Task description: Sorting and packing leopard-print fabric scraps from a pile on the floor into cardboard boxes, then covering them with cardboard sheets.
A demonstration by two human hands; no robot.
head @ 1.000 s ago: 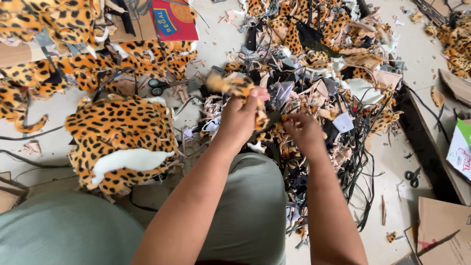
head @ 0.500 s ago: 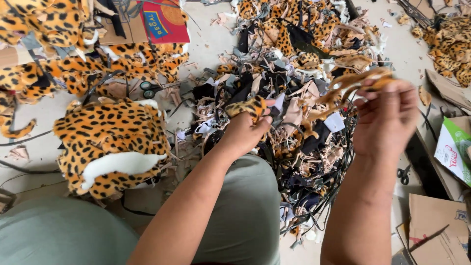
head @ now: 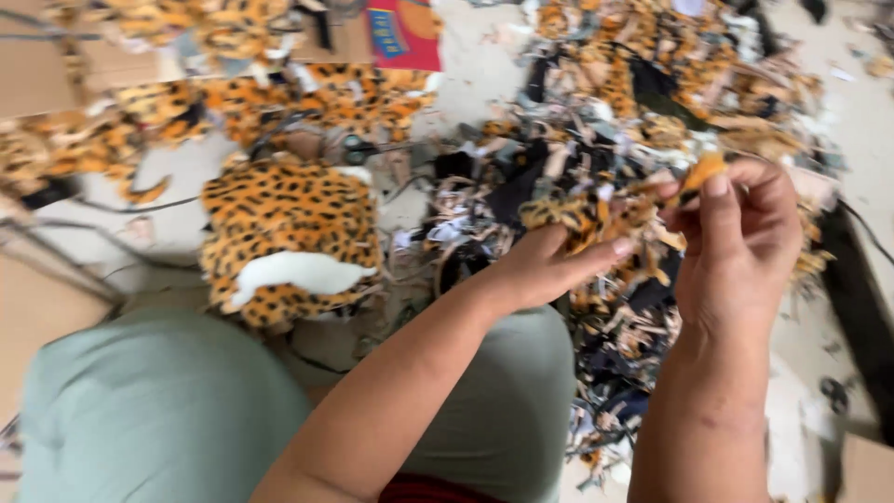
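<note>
**Leopard scrap between my two hands**

I hold a strip of leopard-print fabric (head: 605, 212) stretched between both hands above the floor. My left hand (head: 545, 265) grips its lower end, fingers curled under and thumb pressed along the top. My right hand (head: 740, 233) is raised a little higher and pinches the orange tip of the strip between thumb and fingertips, closed tight on it. The picture is blurred, so I cannot make out the strip's edges cleanly.

Under my hands lies a heap of scraps (head: 643, 121): black, tan, white and spotted offcuts tangled together on the pale floor (head: 470, 84). To my left, just beyond my knee in green trousers (head: 158, 410), sits a leopard-print plush piece (head: 289, 237) with a white patch. More spotted pieces (head: 307, 93) lie further off, near a red package (head: 402, 33).
</note>
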